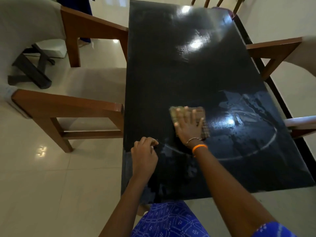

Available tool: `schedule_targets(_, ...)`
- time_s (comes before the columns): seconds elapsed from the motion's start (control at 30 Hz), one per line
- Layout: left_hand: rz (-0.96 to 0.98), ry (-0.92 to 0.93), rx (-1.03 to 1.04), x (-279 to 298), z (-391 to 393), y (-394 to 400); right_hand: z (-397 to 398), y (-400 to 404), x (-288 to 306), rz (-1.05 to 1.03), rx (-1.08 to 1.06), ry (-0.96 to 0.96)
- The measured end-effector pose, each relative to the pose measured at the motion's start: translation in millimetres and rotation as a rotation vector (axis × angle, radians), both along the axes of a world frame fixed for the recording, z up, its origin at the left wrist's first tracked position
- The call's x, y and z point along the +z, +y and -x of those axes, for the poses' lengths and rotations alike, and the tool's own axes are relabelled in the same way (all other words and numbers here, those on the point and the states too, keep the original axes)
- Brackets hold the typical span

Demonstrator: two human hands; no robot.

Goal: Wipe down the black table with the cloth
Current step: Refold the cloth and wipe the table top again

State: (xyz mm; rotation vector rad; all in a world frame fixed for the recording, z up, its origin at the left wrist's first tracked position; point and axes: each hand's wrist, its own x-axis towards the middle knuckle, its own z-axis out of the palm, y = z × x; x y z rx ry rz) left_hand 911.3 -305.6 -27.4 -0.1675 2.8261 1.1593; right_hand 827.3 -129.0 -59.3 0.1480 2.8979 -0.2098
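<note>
A glossy black table (171,69) stretches away from me, with wet streaks and a pale arc on its near half. A folded, checked brownish cloth (201,112) lies flat on it near the middle. My right hand (189,125) presses down on the cloth with straight, spread fingers; the wrist carries an orange band and a thin bracelet. My left hand (145,151) rests on the table near its left edge, fingers curled, and holds nothing that I can see.
A wooden armchair (68,106) with pale cushions stands against the table's left side. Another wooden chair arm (273,48) reaches in from the right, and chair legs (220,2) show at the far end. A black stand (32,69) sits on the tiled floor at left.
</note>
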Motion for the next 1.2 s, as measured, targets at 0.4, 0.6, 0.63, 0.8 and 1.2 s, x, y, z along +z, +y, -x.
schedule_targets(0.4,0.056,-0.044,-0.108,6,19,75,-11,71,-4,-0.034,0.308,0.1)
schedule_targets(0.6,0.017,-0.072,-0.169,11,40,157,-5,237,8,-0.107,-0.002,0.092)
schedule_targets(0.63,0.019,-0.078,-0.185,12,44,172,-6,266,8,-0.114,-0.069,0.097)
schedule_targets(0.8,-0.081,-0.102,-0.114,15,60,215,-8,335,2,-0.059,-0.409,0.124)
schedule_targets(1.2,0.162,-0.129,0.19,3,78,210,54,161,-4,0.127,0.035,0.172)
